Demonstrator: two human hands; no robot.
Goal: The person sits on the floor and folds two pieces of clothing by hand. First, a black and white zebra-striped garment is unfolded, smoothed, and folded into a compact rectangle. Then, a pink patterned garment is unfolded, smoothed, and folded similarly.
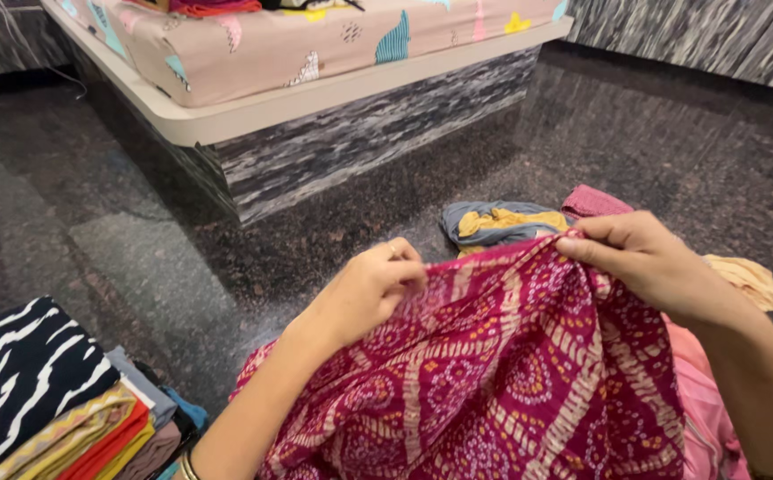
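A magenta cloth [493, 373] with a cream and pink dotted pattern hangs in front of me, held up by its top edge. My left hand [368, 289] pinches that edge near the middle of the view. My right hand [644, 258] grips the same edge further right, where the fabric bunches into folds. The cloth covers my lap and hides what lies under it.
A stack of folded clothes [48, 400], topped by a black and white striped piece, sits at lower left. Loose garments [502, 222] in grey, yellow and pink lie on the dark stone floor [120, 231] beyond my hands. A low bed [315, 80] with a patterned sheet stands behind.
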